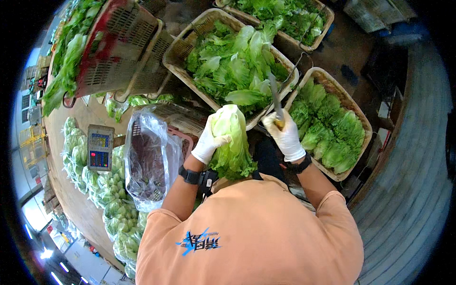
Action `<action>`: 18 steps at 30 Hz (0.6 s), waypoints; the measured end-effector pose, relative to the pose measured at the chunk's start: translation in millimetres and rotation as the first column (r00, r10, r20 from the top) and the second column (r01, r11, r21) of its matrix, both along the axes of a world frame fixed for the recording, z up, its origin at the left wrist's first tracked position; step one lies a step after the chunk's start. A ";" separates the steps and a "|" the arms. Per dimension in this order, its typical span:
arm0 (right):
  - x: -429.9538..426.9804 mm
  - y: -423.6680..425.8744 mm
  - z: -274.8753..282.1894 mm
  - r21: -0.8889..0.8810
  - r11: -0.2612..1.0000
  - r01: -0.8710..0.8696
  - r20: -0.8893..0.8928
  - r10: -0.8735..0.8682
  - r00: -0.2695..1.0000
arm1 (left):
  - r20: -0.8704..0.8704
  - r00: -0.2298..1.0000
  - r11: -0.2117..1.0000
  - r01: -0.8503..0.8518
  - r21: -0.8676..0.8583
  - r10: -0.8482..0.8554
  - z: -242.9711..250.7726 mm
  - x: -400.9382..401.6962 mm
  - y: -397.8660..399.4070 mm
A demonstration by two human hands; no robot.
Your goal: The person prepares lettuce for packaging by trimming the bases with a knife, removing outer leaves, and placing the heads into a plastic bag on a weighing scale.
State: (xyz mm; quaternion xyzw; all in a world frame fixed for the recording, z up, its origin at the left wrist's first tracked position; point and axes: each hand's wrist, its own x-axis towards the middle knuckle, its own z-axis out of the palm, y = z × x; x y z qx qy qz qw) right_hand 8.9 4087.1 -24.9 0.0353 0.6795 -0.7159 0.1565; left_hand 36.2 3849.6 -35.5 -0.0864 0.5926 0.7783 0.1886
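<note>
My gloved left hand [210, 140] grips a head of lettuce [233, 142] by its side, its pale end pointing away from me and its frilly leaf tips close to my chest. In my gloved right hand [283, 133] is a knife [275, 94], held by its yellowish handle with the blade pointing up and away. The blade is apart from the lettuce. Just beyond both hands stands a plastic crate [172, 69] heaped with loose lettuce leaves [228, 67]. To the right of my right hand, another crate [367, 135] holds several lettuce heads [331, 124].
On the left, a crate lined with a clear plastic bag [153, 171] stands beside a digital scale display [100, 148]. Bagged lettuces [107, 188] line the wooden table [67, 178]. Stacked crates [114, 53] rise at upper left; another leaf-filled crate [322, 35] stands at the back.
</note>
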 end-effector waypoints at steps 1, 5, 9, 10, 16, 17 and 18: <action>-6.2 -15.6 11.0 -0.151 0.988 -0.030 0.052 0.039 0.998 | -0.032 0.999 0.999 -0.030 0.028 0.031 5.2 -1.6 -2.9; -11.7 -49.3 13.6 -0.138 0.933 -0.333 0.173 0.354 0.919 | 0.118 0.979 0.985 -0.164 -0.056 0.169 46.9 -13.1 5.2; -35.3 -51.5 -1.1 -0.549 0.811 -0.204 0.341 0.440 0.831 | 0.152 0.977 0.909 -0.197 0.368 0.150 69.7 11.0 -24.9; -31.1 -58.3 11.4 -0.633 0.755 -0.170 0.349 0.474 0.808 | 0.078 0.980 0.946 -0.196 0.259 0.182 76.3 22.2 -29.9; -13.2 -140.7 22.1 -0.459 0.814 -0.355 0.241 0.499 0.833 | -0.072 0.917 0.920 -0.393 -0.003 0.391 84.7 78.9 -44.2; -5.4 -148.1 18.7 -0.433 0.793 -0.428 0.184 0.543 0.819 | -0.030 0.894 0.893 -0.445 0.067 0.447 89.4 89.4 -59.2; 1.5 -161.0 27.5 -0.403 0.771 -0.493 0.128 0.581 0.804 | 0.014 0.875 0.869 -0.482 0.112 0.484 111.0 97.9 -77.5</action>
